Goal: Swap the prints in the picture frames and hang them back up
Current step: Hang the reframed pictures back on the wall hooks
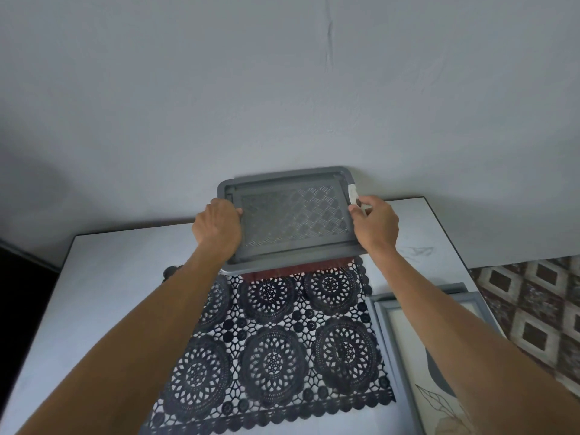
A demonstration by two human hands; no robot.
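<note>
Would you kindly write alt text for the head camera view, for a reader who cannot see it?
The left hand and right hand grip the sides of a grey tray above a white table, by a pale wall. A black lace mat lies below; a grey picture frame lies at right.

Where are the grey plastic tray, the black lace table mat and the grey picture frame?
grey plastic tray [292,215], head view, patterned base
black lace table mat [273,359], head view, central rosette
grey picture frame [408,343], head view, pale print area
</note>
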